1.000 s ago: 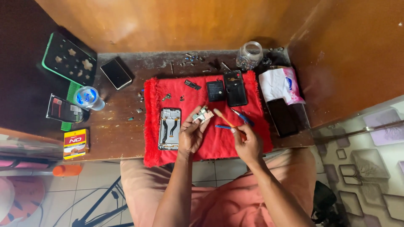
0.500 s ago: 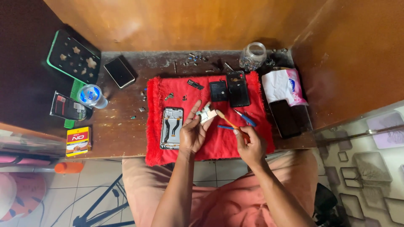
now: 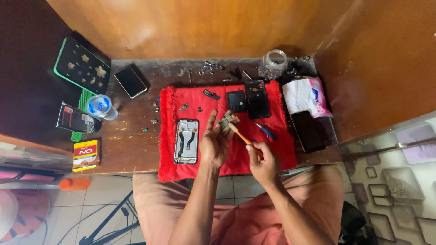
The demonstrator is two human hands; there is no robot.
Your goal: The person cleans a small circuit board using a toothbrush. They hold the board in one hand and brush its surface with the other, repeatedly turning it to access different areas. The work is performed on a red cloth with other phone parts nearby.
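While held up over red cloth point(image 3: 277, 154) on bench point(image 3: 131, 145), small phone part point(image 3: 225, 121) pinched tight in left hand point(image 3: 214, 146) fingers. Right hand point(image 3: 262, 162) fingers clamped on orange brush point(image 3: 240, 134), slanting up-left, tip touching part. Left hand nearer.

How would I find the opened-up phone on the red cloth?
Find the red cloth on the wooden table. Near its left edge, beside the left hand, lies the phone frame. Unlike the black parts further back, it is pale-rimmed with its insides showing.

Fuzzy red cloth point(image 3: 281, 149) on worn matt wooden desk point(image 3: 131, 149); clear glass jar point(image 3: 273, 65); glossy black phone point(image 3: 130, 81).
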